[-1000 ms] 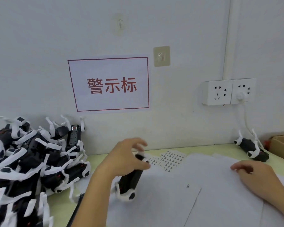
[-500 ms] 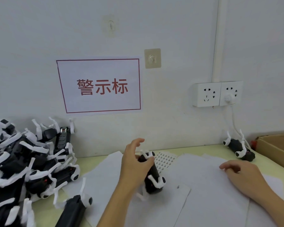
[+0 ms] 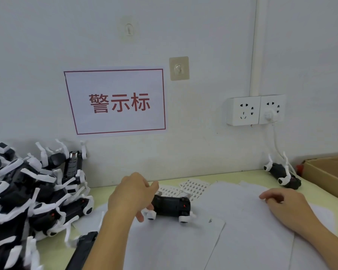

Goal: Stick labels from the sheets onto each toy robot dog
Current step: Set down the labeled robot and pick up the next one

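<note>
A black-and-white toy robot dog (image 3: 171, 208) is seen lying on its side on white paper sheets (image 3: 242, 221), between the two hands and nearer the left one. The left hand (image 3: 132, 194) is placed at the dog's left end, fingers curled down over it; the dog appears to be gripped there, though the contact is partly hidden by the hand itself. The right hand (image 3: 287, 205) is rested palm-down on the paper, well apart from the dog, with fingers loosely bent and nothing held. Label sheets (image 3: 193, 189) printed with small dark marks are laid flat just beyond the dog, between the hands and the wall (image 3: 203, 36). One tiny dark label (image 3: 210, 220) is seen alone on the paper, just right of the dog. A heap of more toy dogs (image 3: 33, 193) is piled to the left of the left hand, legs sticking out in all directions. Another black toy (image 3: 82, 248) is partly visible under the left forearm. A single toy dog (image 3: 281, 172) is lying beyond the right hand, against the wall. A cardboard box (image 3: 328, 172) is set to the right of the right hand. On the wall, a sign with red characters (image 3: 117, 102) is stuck up beyond the left hand, and a double socket (image 3: 256, 110) with a white plug is mounted beyond the right hand. The green table (image 3: 232, 177) is mostly covered by paper.
</note>
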